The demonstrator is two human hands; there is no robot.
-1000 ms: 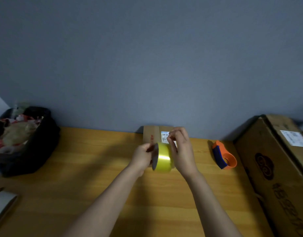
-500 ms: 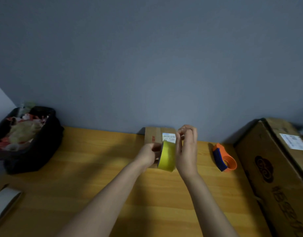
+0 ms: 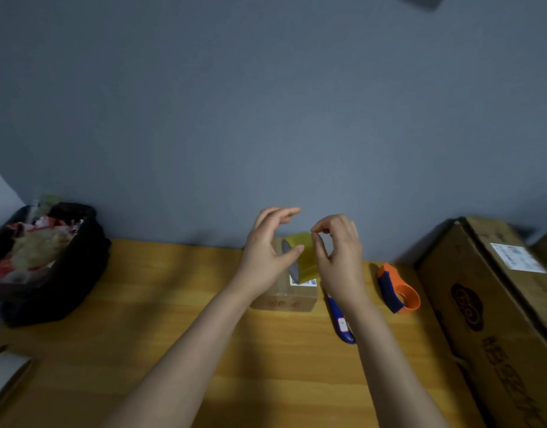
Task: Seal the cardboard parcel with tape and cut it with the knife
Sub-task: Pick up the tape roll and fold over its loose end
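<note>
A small cardboard parcel (image 3: 284,299) with a white label lies on the wooden table (image 3: 142,304) near the wall. Just above it is a yellow tape roll (image 3: 304,257), held up in the air. My left hand (image 3: 266,257) grips the roll from the left, thumb on its side and fingers stretched over the top. My right hand (image 3: 340,257) pinches the roll's upper edge between thumb and forefinger; a loose tape end cannot be made out. A blue knife (image 3: 340,322) lies on the table right of the parcel, partly under my right wrist.
An orange and blue tape dispenser (image 3: 398,288) sits right of the knife. A large cardboard box (image 3: 497,319) fills the right side. At the far left stands a black bag (image 3: 50,273) full of scraps. A pale cardboard roll (image 3: 3,372) lies at the bottom left.
Both hands have risen with the tape roll, which is now above the parcel. My left fingers have spread and my right fingers have closed into a pinch. The knife has come into view.
</note>
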